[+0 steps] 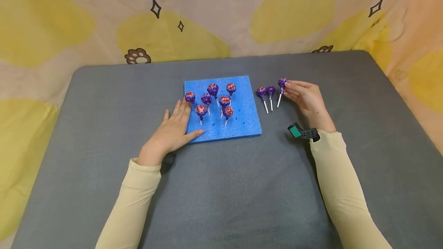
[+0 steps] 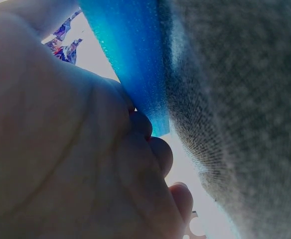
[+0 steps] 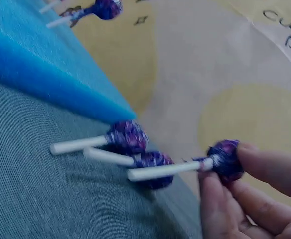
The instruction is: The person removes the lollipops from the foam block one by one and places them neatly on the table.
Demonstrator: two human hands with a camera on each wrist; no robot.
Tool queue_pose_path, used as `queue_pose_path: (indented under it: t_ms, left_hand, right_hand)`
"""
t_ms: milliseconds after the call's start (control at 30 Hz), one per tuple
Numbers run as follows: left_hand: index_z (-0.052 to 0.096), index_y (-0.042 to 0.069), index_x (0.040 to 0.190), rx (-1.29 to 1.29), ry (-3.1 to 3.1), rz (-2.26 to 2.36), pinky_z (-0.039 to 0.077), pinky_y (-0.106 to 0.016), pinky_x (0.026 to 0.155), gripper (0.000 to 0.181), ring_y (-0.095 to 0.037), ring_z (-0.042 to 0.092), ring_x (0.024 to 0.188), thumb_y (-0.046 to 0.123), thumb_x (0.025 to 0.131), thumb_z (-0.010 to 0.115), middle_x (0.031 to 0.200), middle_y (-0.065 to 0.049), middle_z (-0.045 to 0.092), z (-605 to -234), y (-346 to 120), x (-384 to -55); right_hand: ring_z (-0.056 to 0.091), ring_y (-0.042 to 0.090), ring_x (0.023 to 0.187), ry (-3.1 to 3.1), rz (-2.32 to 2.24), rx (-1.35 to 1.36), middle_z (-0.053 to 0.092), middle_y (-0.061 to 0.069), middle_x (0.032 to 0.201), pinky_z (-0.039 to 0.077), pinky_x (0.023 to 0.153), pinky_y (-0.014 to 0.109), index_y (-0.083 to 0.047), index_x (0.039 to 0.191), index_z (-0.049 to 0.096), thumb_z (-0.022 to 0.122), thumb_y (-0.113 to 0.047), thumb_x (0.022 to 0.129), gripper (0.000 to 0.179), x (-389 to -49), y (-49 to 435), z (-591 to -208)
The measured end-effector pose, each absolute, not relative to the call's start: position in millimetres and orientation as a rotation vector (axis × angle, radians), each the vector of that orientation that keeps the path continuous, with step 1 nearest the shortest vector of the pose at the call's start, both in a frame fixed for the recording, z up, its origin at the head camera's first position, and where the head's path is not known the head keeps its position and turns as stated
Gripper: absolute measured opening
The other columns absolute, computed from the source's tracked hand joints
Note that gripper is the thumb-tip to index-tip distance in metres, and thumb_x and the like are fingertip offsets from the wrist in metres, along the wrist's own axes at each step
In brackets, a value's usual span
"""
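My right hand (image 1: 306, 99) pinches a purple-wrapped lollipop (image 3: 227, 160) by its candy head, with the white stick pointing down and toward me. Two more lollipops (image 1: 261, 92) lie side by side on the table just left of it. A blue foam board (image 1: 242, 126) lies further left, with several lollipops (image 1: 224, 101) standing in it on their sticks. At the board's left edge rests my left hand (image 1: 173, 130), fingers extended, thumb on the front left corner. The left wrist view shows the palm against the side of the foam (image 2: 130, 55).
The grey table (image 1: 225, 187) extends around the board on all sides. Behind it hangs a yellow and cream cloth (image 1: 207, 18) with paw and star prints. A dark band with a green patch (image 1: 302, 131) sits on the right wrist.
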State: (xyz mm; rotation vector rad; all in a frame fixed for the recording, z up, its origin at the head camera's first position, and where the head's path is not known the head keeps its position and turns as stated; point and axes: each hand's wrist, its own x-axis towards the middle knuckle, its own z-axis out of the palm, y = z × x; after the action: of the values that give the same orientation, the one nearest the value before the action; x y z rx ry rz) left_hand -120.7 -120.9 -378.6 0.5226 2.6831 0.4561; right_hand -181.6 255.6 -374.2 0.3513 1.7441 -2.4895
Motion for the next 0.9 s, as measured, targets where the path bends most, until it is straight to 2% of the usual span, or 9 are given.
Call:
queue_pose_path:
  t_ms: [267, 433, 633, 900]
  left_hand:
    - [0.001, -0.002, 0.149, 0.522, 2.69, 0.466, -0.005, -0.055, 0.11, 0.093, -0.03, -0.012, 0.142, 0.054, 0.092, 0.047, 0.156, -0.018, -0.007, -380, -121, -119]
    - [0.001, -0.002, 0.149, 0.521, 2.698, 0.469, -0.004, -0.055, 0.11, 0.093, -0.03, -0.011, 0.142, 0.055, 0.092, 0.048, 0.156, -0.018, -0.007, -380, -121, -119]
    - [0.0, -0.002, 0.149, 0.525, 2.699, 0.447, -0.004, -0.055, 0.11, 0.092, -0.03, -0.012, 0.142, 0.055, 0.093, 0.046, 0.156, -0.017, -0.008, -379, -121, -119]
    - [0.0, -0.002, 0.149, 0.514, 2.698, 0.449, -0.004, -0.054, 0.11, 0.092, -0.029, -0.012, 0.142, 0.055, 0.093, 0.046, 0.156, -0.017, -0.009, -379, -121, -120]
  right_hand:
    - [0.068, 0.012, 0.07, 1.854, -2.362, 0.381, 0.071, 0.003, 0.079, 0.055, 0.066, 0.023, -0.006, 0.077, 0.075, 0.066, 0.002, 0.085, 0.014, -183, 262, -387]
    - [0.068, 0.011, 0.069, 1.898, -2.398, 0.371, 0.071, 0.002, 0.078, 0.054, 0.066, 0.021, -0.005, 0.08, 0.076, 0.068, 0.003, 0.083, 0.012, -184, 260, -390]
    - [0.067, 0.009, 0.066, 2.087, -2.297, 0.407, 0.071, -0.001, 0.077, 0.054, 0.065, 0.02, -0.009, 0.079, 0.076, 0.071, -0.002, 0.082, 0.01, -184, 258, -392]
    - [0.067, 0.008, 0.064, 2.179, -2.249, 0.391, 0.07, -0.002, 0.074, 0.054, 0.062, 0.02, -0.01, 0.075, 0.076, 0.07, 0.0, 0.082, 0.013, -186, 255, -393]
